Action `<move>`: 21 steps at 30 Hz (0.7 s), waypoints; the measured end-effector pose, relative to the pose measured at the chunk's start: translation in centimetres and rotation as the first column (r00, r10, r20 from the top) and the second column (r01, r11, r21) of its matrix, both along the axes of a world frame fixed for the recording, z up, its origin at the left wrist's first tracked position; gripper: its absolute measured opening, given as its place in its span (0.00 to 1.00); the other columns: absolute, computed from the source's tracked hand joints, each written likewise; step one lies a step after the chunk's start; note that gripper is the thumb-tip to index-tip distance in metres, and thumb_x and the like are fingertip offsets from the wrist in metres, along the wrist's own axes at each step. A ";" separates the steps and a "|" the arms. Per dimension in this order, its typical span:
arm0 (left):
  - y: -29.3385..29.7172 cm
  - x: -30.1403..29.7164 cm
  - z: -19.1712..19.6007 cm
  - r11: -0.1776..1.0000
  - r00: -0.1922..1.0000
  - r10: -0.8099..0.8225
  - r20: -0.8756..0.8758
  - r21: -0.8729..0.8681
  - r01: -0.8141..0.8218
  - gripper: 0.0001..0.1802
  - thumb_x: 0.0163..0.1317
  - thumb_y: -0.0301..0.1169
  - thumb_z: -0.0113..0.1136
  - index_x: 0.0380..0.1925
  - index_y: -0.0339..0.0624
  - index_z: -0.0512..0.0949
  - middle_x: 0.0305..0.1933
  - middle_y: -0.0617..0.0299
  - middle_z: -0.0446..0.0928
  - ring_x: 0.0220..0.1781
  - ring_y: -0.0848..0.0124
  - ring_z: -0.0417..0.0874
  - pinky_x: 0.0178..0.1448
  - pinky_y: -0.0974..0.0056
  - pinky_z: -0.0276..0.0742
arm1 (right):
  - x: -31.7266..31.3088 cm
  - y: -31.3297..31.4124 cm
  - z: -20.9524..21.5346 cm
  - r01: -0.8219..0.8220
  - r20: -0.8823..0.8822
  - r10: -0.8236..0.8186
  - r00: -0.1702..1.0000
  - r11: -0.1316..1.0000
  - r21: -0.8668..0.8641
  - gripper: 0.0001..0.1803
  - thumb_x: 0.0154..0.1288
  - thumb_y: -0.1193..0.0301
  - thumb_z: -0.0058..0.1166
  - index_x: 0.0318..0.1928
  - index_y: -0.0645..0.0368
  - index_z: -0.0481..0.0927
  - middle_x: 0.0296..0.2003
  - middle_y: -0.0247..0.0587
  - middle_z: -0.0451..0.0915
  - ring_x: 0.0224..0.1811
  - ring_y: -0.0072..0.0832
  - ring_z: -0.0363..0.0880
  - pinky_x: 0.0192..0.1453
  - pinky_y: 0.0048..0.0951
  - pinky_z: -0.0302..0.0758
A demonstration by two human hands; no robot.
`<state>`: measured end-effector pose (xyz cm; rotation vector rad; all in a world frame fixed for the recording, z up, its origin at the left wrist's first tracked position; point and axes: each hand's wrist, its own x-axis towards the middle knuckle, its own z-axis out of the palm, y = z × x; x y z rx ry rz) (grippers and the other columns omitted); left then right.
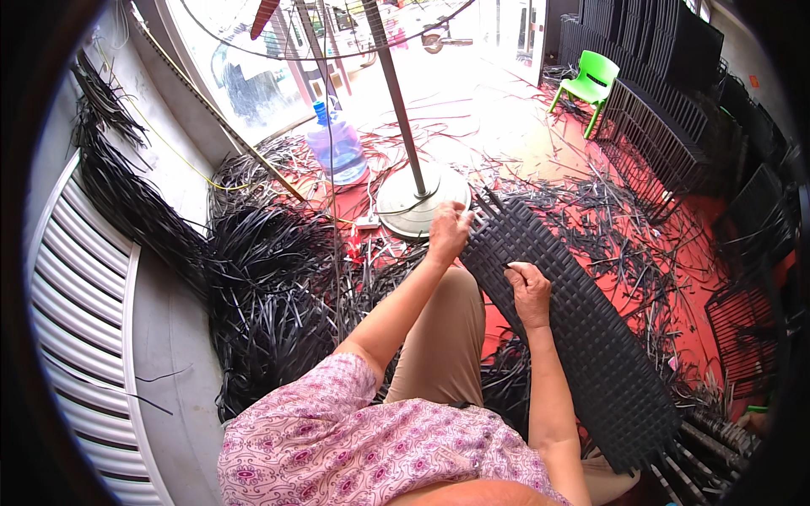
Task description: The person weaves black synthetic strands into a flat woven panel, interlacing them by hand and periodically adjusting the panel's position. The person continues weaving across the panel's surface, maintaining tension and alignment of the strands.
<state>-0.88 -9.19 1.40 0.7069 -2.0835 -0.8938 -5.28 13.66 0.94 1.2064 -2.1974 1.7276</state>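
Observation:
A long black woven panel (582, 337) of flat plaited strips slants from the middle of the view down to the lower right. Loose strip ends stick out at its far end and its near end. At the far left corner of the panel, my left hand (450, 232) is closed with fingertips pinched together; whatever they hold is too small to make out. My right hand (530, 293) is closed over the panel's left part, thumb against curled fingers, and what it grips is hidden. My left knee is beside the panel.
Black strips (270, 295) lie heaped on the left, with scraps scattered over the red floor. Ahead stand a fan's round base (409, 215), a water jug (336, 152) and a power strip (366, 223). Black racks (650, 135) and a green chair (588, 83) are at the far right.

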 end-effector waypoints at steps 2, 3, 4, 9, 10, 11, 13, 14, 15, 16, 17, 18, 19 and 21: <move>-5.0 -1.0 -6.8 0.914 0.965 0.242 0.101 -0.358 -0.192 0.19 0.69 0.42 0.61 0.49 0.37 0.80 0.49 0.47 0.82 0.47 0.62 0.84 0.53 0.55 0.77 | 0.4 -0.8 -0.3 -0.022 -0.108 0.020 0.994 1.000 -0.019 0.07 0.66 0.69 0.64 0.40 0.58 0.85 0.36 0.43 0.85 0.40 0.43 0.84 0.45 0.40 0.79; -9.1 -0.1 -11.1 0.894 0.932 0.282 0.226 -0.415 -0.170 0.21 0.70 0.44 0.59 0.51 0.37 0.80 0.55 0.45 0.80 0.52 0.61 0.83 0.58 0.56 0.76 | 1.5 -1.7 -0.1 -0.071 -0.096 0.068 0.993 0.997 -0.034 0.07 0.66 0.69 0.64 0.40 0.58 0.85 0.36 0.42 0.85 0.40 0.43 0.84 0.45 0.40 0.79; -9.4 -1.1 -12.2 0.963 0.949 0.120 0.291 -0.265 -0.040 0.24 0.70 0.45 0.58 0.56 0.38 0.77 0.60 0.45 0.77 0.58 0.62 0.80 0.63 0.57 0.73 | 1.2 -1.4 -0.1 -0.067 -0.102 0.064 0.993 0.997 -0.023 0.07 0.67 0.68 0.64 0.40 0.58 0.85 0.36 0.42 0.85 0.40 0.44 0.83 0.45 0.41 0.79; -6.4 -3.4 -11.0 0.705 0.812 -0.570 0.129 0.584 0.403 0.36 0.72 0.58 0.49 0.68 0.44 0.72 0.68 0.55 0.75 0.68 0.64 0.75 0.71 0.60 0.68 | -0.8 0.5 -0.2 -0.066 -0.129 0.065 0.989 0.998 -0.001 0.07 0.67 0.68 0.63 0.40 0.58 0.85 0.35 0.43 0.85 0.40 0.44 0.83 0.46 0.41 0.79; -6.0 -3.6 -10.4 0.704 0.805 -0.571 0.164 0.602 0.377 0.36 0.73 0.61 0.47 0.66 0.45 0.74 0.66 0.55 0.77 0.65 0.64 0.78 0.69 0.59 0.70 | -1.1 0.8 -0.1 -0.069 -0.118 0.067 0.991 0.997 -0.017 0.07 0.67 0.69 0.64 0.40 0.58 0.84 0.34 0.43 0.85 0.39 0.43 0.83 0.44 0.40 0.79; -5.6 -3.4 -10.0 0.705 0.799 -0.567 0.201 0.621 0.344 0.37 0.74 0.63 0.45 0.64 0.45 0.76 0.64 0.56 0.79 0.63 0.63 0.81 0.67 0.57 0.73 | -1.4 1.2 0.1 -0.082 -0.107 0.078 0.991 0.996 -0.034 0.06 0.66 0.71 0.64 0.40 0.59 0.84 0.34 0.43 0.84 0.38 0.43 0.84 0.43 0.39 0.79; -4.8 -3.8 -8.9 0.550 0.789 -0.588 0.176 0.802 0.231 0.37 0.74 0.63 0.45 0.70 0.48 0.69 0.71 0.57 0.72 0.70 0.62 0.72 0.74 0.49 0.61 | -2.0 2.3 0.7 -0.096 -0.083 0.091 0.992 0.993 -0.062 0.06 0.64 0.74 0.65 0.40 0.60 0.84 0.34 0.44 0.84 0.36 0.41 0.84 0.41 0.36 0.79; -4.9 -3.7 -8.5 0.391 0.800 -0.580 0.151 0.914 0.111 0.41 0.73 0.63 0.45 0.77 0.51 0.62 0.78 0.58 0.65 0.79 0.62 0.62 0.81 0.41 0.49 | -2.3 2.9 1.0 -0.107 -0.060 0.103 0.993 0.992 -0.072 0.06 0.64 0.74 0.65 0.40 0.61 0.84 0.34 0.44 0.85 0.36 0.40 0.85 0.42 0.35 0.79; -3.4 -4.1 -7.9 0.449 0.780 -0.584 0.224 0.890 0.081 0.44 0.72 0.69 0.39 0.76 0.52 0.64 0.77 0.58 0.67 0.78 0.60 0.63 0.78 0.38 0.53 | -3.0 3.9 1.0 -0.103 -0.042 0.100 0.994 0.992 -0.072 0.06 0.64 0.75 0.65 0.40 0.61 0.85 0.35 0.45 0.85 0.37 0.40 0.85 0.43 0.34 0.80; 0.9 -5.1 -4.4 0.470 0.784 -0.570 0.246 0.880 0.065 0.42 0.73 0.68 0.38 0.75 0.52 0.65 0.76 0.58 0.67 0.78 0.61 0.64 0.77 0.41 0.55 | -4.2 5.8 1.2 -0.070 -0.014 0.069 0.997 0.997 -0.033 0.06 0.63 0.75 0.65 0.40 0.62 0.85 0.36 0.45 0.86 0.39 0.39 0.86 0.44 0.33 0.80; 4.5 -4.6 -0.9 0.502 0.799 -0.533 0.279 0.864 0.033 0.41 0.74 0.67 0.38 0.74 0.52 0.67 0.75 0.59 0.68 0.77 0.63 0.65 0.77 0.44 0.56 | -4.9 7.2 1.4 -0.065 -0.021 0.064 0.998 0.997 -0.037 0.06 0.65 0.75 0.64 0.40 0.63 0.85 0.36 0.43 0.86 0.37 0.34 0.87 0.43 0.31 0.80; 3.7 -3.5 -3.8 0.420 0.828 -0.558 0.053 0.878 0.227 0.39 0.76 0.65 0.37 0.71 0.49 0.71 0.73 0.59 0.71 0.73 0.64 0.70 0.74 0.50 0.61 | -4.6 7.7 1.3 -0.102 0.070 0.106 0.992 0.993 -0.057 0.06 0.64 0.75 0.65 0.40 0.63 0.85 0.35 0.44 0.86 0.37 0.35 0.87 0.43 0.32 0.80; 3.6 -2.0 -6.9 0.486 0.875 -0.478 0.077 0.853 0.190 0.36 0.77 0.63 0.36 0.66 0.48 0.75 0.68 0.59 0.77 0.67 0.65 0.75 0.71 0.56 0.64 | -4.0 8.0 1.1 -0.139 0.160 0.150 0.976 0.987 -0.078 0.06 0.64 0.74 0.65 0.40 0.62 0.85 0.35 0.44 0.86 0.37 0.35 0.87 0.42 0.32 0.81; 8.8 -1.8 -4.0 0.295 0.885 -0.465 -0.001 0.943 0.156 0.36 0.77 0.63 0.37 0.65 0.49 0.77 0.65 0.60 0.79 0.65 0.66 0.76 0.71 0.56 0.63 | -4.4 11.1 1.9 -0.128 0.216 0.139 0.966 0.990 -0.065 0.06 0.65 0.74 0.64 0.40 0.64 0.85 0.33 0.43 0.87 0.34 0.30 0.88 0.40 0.29 0.81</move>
